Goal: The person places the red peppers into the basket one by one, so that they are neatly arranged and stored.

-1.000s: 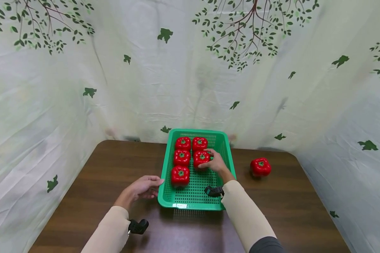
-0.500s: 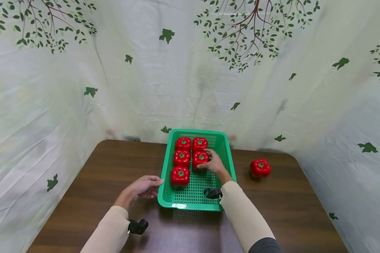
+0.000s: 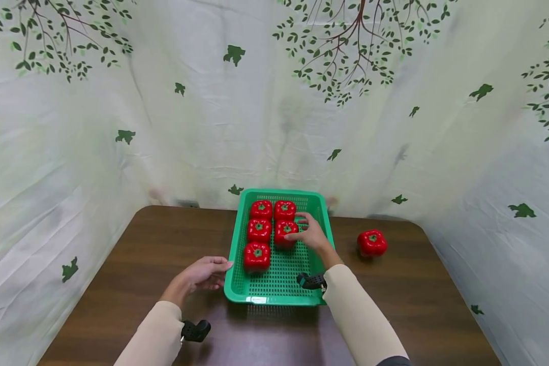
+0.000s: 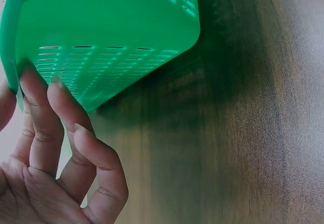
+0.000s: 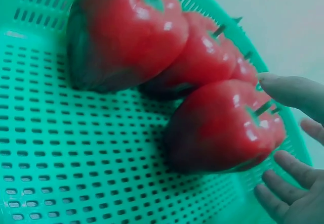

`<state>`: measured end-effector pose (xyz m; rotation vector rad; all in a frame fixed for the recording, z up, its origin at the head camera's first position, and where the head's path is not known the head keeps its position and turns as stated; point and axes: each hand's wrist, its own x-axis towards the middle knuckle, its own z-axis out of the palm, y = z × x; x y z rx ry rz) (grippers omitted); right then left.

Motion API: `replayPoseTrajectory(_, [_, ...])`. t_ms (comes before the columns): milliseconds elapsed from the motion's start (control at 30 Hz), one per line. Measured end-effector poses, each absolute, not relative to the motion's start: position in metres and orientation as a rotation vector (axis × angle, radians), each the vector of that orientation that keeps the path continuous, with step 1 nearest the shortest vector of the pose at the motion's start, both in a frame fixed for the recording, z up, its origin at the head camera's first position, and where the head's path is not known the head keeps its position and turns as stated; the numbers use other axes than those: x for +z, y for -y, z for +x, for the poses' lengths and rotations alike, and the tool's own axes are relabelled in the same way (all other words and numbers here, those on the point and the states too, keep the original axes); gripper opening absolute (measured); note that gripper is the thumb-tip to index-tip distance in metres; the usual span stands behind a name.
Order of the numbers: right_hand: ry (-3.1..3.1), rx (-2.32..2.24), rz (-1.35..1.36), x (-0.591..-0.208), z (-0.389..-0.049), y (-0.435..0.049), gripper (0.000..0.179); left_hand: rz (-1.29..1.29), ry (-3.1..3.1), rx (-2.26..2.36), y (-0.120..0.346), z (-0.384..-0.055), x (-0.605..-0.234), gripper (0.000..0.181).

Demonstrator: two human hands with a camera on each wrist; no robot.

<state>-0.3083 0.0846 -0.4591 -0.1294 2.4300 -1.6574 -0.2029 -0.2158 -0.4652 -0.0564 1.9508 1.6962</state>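
Note:
Inside the green plastic basket (image 3: 279, 299), several glossy red bell peppers stand stem-up in two columns. My left hand (image 3: 206, 273) pinches the basket's left rim, thumb on one side and fingertips (image 4: 33, 82) against the perforated wall. Over the right column is my right hand (image 3: 312, 235), beside the nearer bell pepper (image 3: 285, 233) there. In the right wrist view its fingers (image 5: 286, 186) are spread and stand apart from that bell pepper (image 5: 223, 128), with the thumb near the top. The front bell pepper (image 3: 257, 256) of the left column sits closest to me.
One more red bell pepper (image 3: 372, 243) lies on the brown wooden table (image 3: 393, 300), right of the basket. Behind the table hangs a pale curtain (image 3: 201, 127) printed with leaves. A black wrist device (image 3: 313, 281) on my right arm hangs over the basket.
My right hand's fingers have spread away from the bell pepper they were around and moved slightly right. The left hand keeps its hold on the rim. The head view has shifted a little.

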Motion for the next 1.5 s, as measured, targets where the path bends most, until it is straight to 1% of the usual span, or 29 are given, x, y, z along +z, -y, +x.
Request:
replayPoseTrajectory(233, [-2.316, -1.66, -0.256, -0.447, -0.303, -0.103, 0.07, -0.042, -1.956, 1.69, 0.215, -0.203, -0.464, 0.026])
replayPoseTrajectory(400, [-2.173, -1.662, -0.456, -0.445, -0.298, -0.125, 0.065, -0.038, -1.968, 1.675, 0.216, -0.202, -0.463, 0.029])
replayPoseTrajectory(600, [-2.124, -1.692, -0.674, -0.445, -0.295, -0.147, 0.067, -0.023, -1.968, 1.669, 0.217, -0.203, -0.464, 0.031])
replayPoseTrajectory(833, [-2.033, -1.785, -0.724, -0.443, -0.29, -0.169, 0.06, -0.029, -1.966, 1.666, 0.218, -0.203, -0.466, 0.035])
replayPoseTrajectory(1000, [-1.999, -1.876, -0.766, -0.443, -0.287, -0.192, 0.059, -0.038, -1.963, 1.669, 0.217, -0.204, -0.465, 0.035])
replayPoseTrajectory(1200, [-2.069, -1.94, -0.751, -0.448, -0.286, -0.217, 0.05, -0.045, -1.966, 1.669, 0.217, -0.204, -0.464, 0.033])
replayPoseTrajectory(1500, [-2.14, -2.085, -0.668, -0.449, -0.288, -0.253, 0.05, -0.026, -1.957, 1.67, 0.218, -0.204, -0.464, 0.029])
